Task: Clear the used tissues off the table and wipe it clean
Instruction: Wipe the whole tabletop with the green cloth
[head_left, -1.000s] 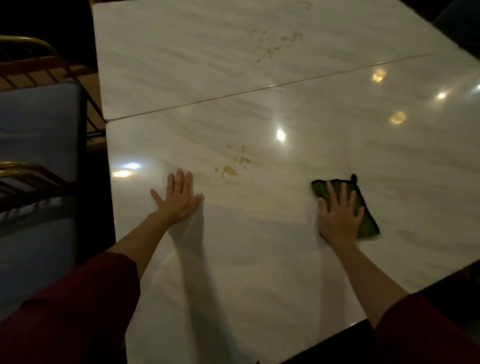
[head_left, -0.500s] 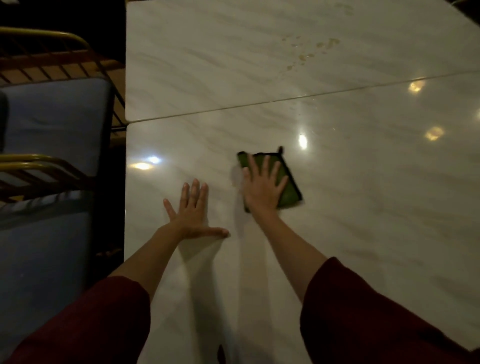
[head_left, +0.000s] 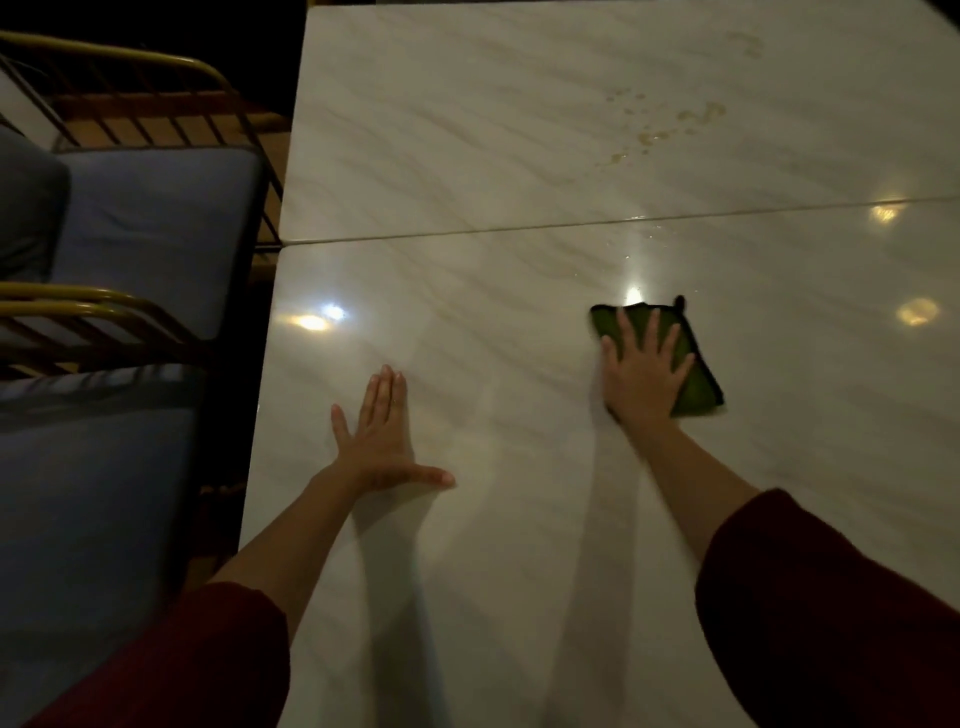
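**Flat hand pressing a green cloth on the marble table**

Nearest the camera, two dark red sleeves (head_left: 831, 613) are reaching in over the table's (head_left: 519, 582) near edge. The left hand (head_left: 382, 439) is lying palm down on the bare top, not far from the left edge. Its fingers are straight and close together and its thumb is stretched out to the right; it is holding nothing.

Further in and to the right, the right hand (head_left: 643, 379) is pressing flat on a green cloth (head_left: 695, 387) with its fingers spread and straight, not curled round it. The cloth is lying folded into a rough rectangle with a dark trim and a small loop at its far corner. It is sitting on the near slab, about midway across and a little short of the seam (head_left: 519, 228). It is sticking out past the fingertips and along the hand's right side.

Beyond the seam, yellowish splashes (head_left: 670, 130) are showing on the far slab, towards its right side. Two blue-cushioned chairs (head_left: 150, 228) are standing along the table's left edge.
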